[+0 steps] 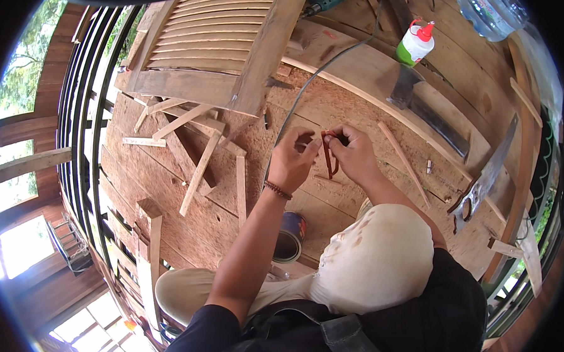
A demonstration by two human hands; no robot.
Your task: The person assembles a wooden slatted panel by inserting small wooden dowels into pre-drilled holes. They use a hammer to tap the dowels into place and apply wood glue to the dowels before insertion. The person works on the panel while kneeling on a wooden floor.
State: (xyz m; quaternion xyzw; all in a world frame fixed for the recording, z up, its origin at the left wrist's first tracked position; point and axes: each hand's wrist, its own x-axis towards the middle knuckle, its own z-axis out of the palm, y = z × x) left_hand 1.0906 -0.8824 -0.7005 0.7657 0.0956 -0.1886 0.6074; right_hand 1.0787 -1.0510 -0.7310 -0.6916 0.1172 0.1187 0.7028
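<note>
My right hand pinches a thin reddish-brown looped strip between thumb and fingers; its long narrow loop hangs down from the grip. Close beside its upper end is my left hand, with thumb and fingers curled into a ring and their tips almost at the strip. Whether anything small sits between those tips is hidden. A beaded bracelet circles my left wrist. Below the hands lies a short wood sliver on the plank floor.
Wood offcuts lie at left below a slatted wooden panel. A dark cable crosses the middle. At right are a hatchet, a handsaw and a glue bottle. An open can stands near my knee.
</note>
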